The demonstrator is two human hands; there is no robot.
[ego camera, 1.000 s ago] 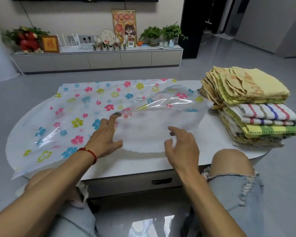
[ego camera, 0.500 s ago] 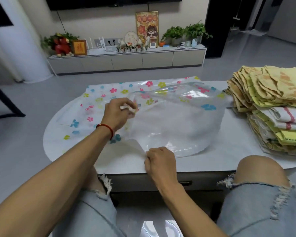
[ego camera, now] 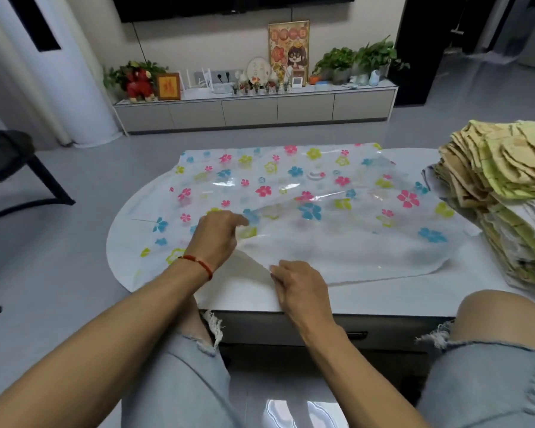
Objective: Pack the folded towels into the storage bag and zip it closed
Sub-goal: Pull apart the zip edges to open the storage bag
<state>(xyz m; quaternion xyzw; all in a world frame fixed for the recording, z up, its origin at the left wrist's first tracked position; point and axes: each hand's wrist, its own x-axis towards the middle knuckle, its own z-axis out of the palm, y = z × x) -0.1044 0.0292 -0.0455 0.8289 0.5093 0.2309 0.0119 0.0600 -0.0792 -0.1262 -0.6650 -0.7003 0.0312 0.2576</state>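
Observation:
A clear plastic storage bag [ego camera: 306, 193] printed with pink, blue and yellow flowers lies spread flat over the white table [ego camera: 383, 298]. My left hand [ego camera: 217, 239], with a red string on its wrist, pinches the bag's upper layer near its front left corner. My right hand [ego camera: 300, 285] pinches the lower layer at the front edge, just below and right of the left hand. The two layers are parted a little between my hands. A tall stack of folded towels [ego camera: 507, 193], yellow, tan and white, stands at the table's right end, apart from both hands.
My knees in torn denim shorts sit under the table's front edge. A dark chair [ego camera: 10, 168] stands on the floor at the left. A long low cabinet [ego camera: 254, 109] with plants and ornaments runs along the far wall.
The raised upper layer of the bag has come down and the bag now lies flatter. Both hands have closed on the bag's front edge near its left corner.

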